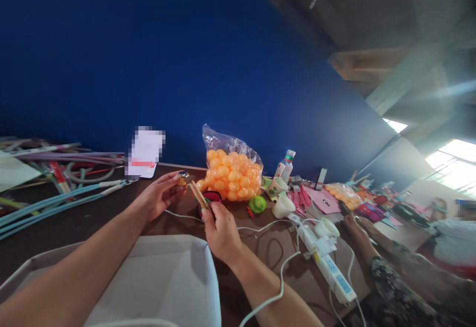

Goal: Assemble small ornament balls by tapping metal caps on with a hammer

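Note:
My left hand [160,198] is closed, with its fingertips pinching a small shiny piece [183,178], dark on top and golden below; its exact kind is too small to make out. To its right, my right hand [222,231] grips a flat, light wooden stick [199,195] that slants up towards that piece. Whether stick and piece touch is unclear. Just behind the right fingers lies a dark red round thing [212,196], partly hidden. Beyond both hands stands a clear plastic bag of orange balls [233,175]. A green ball-like toy [257,204] rests beside the bag.
Below my arms sits a white tray [178,257]. Rightward are a white power strip [330,267] with loose cables, tape rolls [283,207] and a bottle [287,165]. Blue-handled rods [67,200] and a phone [145,153] are at left. A co-worker's hands [359,232] work at right.

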Motion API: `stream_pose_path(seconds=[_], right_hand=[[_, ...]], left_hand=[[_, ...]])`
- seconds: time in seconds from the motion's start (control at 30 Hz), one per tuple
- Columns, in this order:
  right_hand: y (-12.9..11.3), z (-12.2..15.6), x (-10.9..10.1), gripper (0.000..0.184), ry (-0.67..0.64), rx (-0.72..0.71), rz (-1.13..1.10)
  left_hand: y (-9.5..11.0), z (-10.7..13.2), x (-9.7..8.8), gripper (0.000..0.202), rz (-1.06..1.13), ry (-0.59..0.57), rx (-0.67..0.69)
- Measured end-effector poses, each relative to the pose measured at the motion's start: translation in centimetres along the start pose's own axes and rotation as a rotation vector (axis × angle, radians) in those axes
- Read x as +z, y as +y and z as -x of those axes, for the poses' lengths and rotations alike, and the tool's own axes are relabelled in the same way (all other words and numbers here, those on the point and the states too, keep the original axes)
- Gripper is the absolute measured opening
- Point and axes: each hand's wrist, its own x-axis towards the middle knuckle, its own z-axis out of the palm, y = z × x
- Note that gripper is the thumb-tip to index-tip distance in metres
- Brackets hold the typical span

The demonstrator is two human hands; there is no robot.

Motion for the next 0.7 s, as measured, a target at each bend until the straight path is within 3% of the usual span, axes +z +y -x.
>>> stream_pose_path(seconds=[0.43, 0.7], right_hand=[[-0.12, -0.05, -0.14, 0.019, 0.005, -0.005, -0.028], [0.03, -0.12, -0.15, 0.020, -0.013, -0.006, 0.022]], left_hand=[[-0.31, -0.36, -0.46, 0.015, 0.003, -0.044, 0.007], [-0.06, 0.09, 0.05, 0.014, 0.000, -0.004, 0.006]])
